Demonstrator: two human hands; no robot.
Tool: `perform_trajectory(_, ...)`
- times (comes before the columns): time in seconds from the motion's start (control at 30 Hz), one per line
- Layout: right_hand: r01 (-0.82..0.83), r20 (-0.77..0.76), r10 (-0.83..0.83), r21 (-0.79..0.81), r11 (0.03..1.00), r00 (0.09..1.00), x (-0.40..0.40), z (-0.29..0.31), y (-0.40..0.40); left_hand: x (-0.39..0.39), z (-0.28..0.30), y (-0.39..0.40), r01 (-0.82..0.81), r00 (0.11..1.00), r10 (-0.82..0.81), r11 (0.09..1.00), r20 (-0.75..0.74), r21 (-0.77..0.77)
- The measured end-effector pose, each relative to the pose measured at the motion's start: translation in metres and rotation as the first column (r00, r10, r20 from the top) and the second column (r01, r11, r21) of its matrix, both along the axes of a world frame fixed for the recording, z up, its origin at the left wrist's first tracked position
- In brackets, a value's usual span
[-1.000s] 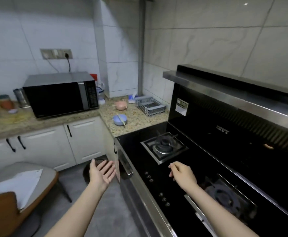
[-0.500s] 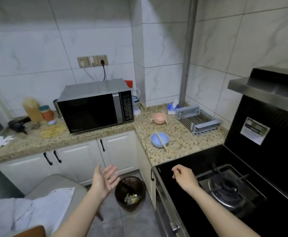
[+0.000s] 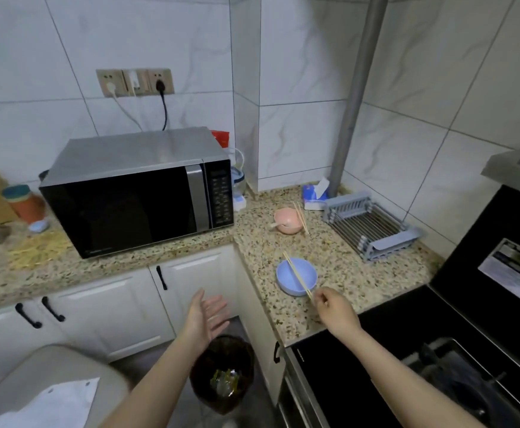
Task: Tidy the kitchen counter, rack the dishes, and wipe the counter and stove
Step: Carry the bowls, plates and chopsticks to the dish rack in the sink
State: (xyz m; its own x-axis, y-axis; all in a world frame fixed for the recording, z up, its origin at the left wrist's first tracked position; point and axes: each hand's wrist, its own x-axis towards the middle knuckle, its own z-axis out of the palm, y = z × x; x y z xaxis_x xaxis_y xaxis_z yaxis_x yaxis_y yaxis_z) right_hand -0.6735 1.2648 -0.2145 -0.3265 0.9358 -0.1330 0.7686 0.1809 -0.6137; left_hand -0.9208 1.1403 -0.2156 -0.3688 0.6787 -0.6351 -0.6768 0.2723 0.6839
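Note:
A blue bowl [image 3: 285, 281] sits near the front edge of the speckled counter [image 3: 351, 273], with a pair of chopsticks [image 3: 295, 277] lying across it. My right hand [image 3: 334, 308] is just right of the bowl, thumb and forefinger pinching the near tip of those chopsticks. My left hand [image 3: 206, 316] hovers open, palm up, in front of the cabinets and above the bin. Farther back stands a pink bowl [image 3: 288, 223] with a spoon in it and a second pair of chopsticks [image 3: 301, 218] on its rim. An empty grey dish rack [image 3: 371, 228] lies at the back right.
A microwave [image 3: 135, 199] fills the left counter, with jars and yellow scraps beside it. A blue tissue pack [image 3: 312, 194] leans by the pipe. The black stove [image 3: 376, 359] is at the right. A dark trash bin [image 3: 221, 375] stands on the floor below.
My view has swung left from the stove to the counter corner. My right hand has moved forward from over the stove to the blue bowl's chopsticks. The left hand stays open.

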Motion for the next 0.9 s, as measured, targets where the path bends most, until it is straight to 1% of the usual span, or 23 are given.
perform_trajectory(0.1, -0.013, 0.021, 0.013, -0.018, 1.000, 1.000, -0.025, -0.006, 0.031, -0.017, -0.018, 0.053, 0.094, 0.995, -0.094, 0.996, -0.025, -0.004)
perform_trajectory(0.2, 0.004, 0.072, 0.003, -0.107, 0.994, 0.997, -0.049, -0.010, 0.062, -0.036, -0.031, 0.110, 0.235, 0.971, -0.235, 0.972, -0.031, -0.023)
perform_trajectory(0.27, 0.005, 0.160, 0.022, -0.162, 0.987, 0.987, -0.064, -0.015, 0.081, -0.047, -0.039, 0.144, 0.343, 0.938, -0.345, 0.937, -0.024, -0.065)
perform_trajectory(0.37, -0.047, 0.353, 0.129, -0.230, 0.972, 0.927, -0.078, -0.027, 0.098, -0.052, -0.049, 0.180, 0.451, 0.884, -0.460, 0.886, -0.078, -0.108)
perform_trajectory(0.4, -0.072, 0.398, 0.168, -0.245, 0.967, 0.902, -0.084, -0.032, 0.104, -0.054, -0.051, 0.192, 0.479, 0.866, -0.490, 0.870, -0.099, -0.114)
perform_trajectory(0.43, -0.081, 0.402, 0.185, -0.260, 0.962, 0.897, -0.089, -0.037, 0.108, -0.056, -0.054, 0.203, 0.512, 0.841, -0.527, 0.849, -0.126, -0.132)
perform_trajectory(0.5, -0.109, 0.441, 0.220, -0.263, 0.959, 0.870, -0.094, -0.051, 0.115, -0.057, -0.059, 0.218, 0.579, 0.776, -0.603, 0.798, -0.184, -0.170)
perform_trajectory(0.53, -0.081, 0.423, 0.195, -0.273, 0.959, 0.885, -0.097, -0.060, 0.119, -0.056, -0.063, 0.225, 0.605, 0.746, -0.632, 0.775, -0.210, -0.181)
perform_trajectory(0.6, 0.005, 0.422, 0.104, -0.249, 0.969, 0.901, -0.099, -0.068, 0.123, -0.050, -0.071, 0.236, 0.647, 0.687, -0.676, 0.736, -0.266, -0.200)
perform_trajectory(0.63, 0.067, 0.378, 0.021, -0.219, 0.973, 0.926, -0.098, -0.070, 0.121, -0.046, -0.076, 0.241, 0.671, 0.647, -0.704, 0.708, -0.291, -0.220)
perform_trajectory(0.67, 0.137, 0.368, -0.053, -0.207, 0.969, 0.928, -0.096, -0.070, 0.122, -0.041, -0.078, 0.244, 0.701, 0.598, -0.737, 0.671, -0.315, -0.239)
perform_trajectory(0.7, 0.140, 0.373, -0.069, -0.166, 0.976, 0.925, -0.093, -0.069, 0.124, -0.035, -0.081, 0.248, 0.734, 0.545, -0.767, 0.632, -0.338, -0.251)
perform_trajectory(0.77, 0.145, 0.335, -0.115, -0.064, 0.987, 0.935, -0.088, -0.058, 0.130, -0.024, -0.085, 0.254, 0.782, 0.450, -0.800, 0.568, -0.397, -0.258)
perform_trajectory(0.8, 0.189, 0.262, -0.166, -0.065, 0.980, 0.951, -0.086, -0.053, 0.134, -0.020, -0.087, 0.256, 0.794, 0.403, -0.806, 0.544, -0.434, -0.272)
perform_trajectory(0.87, 0.232, 0.204, -0.218, -0.049, 0.971, 0.955, -0.076, -0.043, 0.139, -0.012, -0.091, 0.260, 0.814, 0.289, -0.815, 0.486, -0.503, -0.318)
perform_trajectory(0.9, 0.282, 0.184, -0.271, -0.034, 0.959, 0.945, -0.071, -0.041, 0.141, -0.010, -0.093, 0.260, 0.823, 0.231, -0.825, 0.449, -0.516, -0.348)
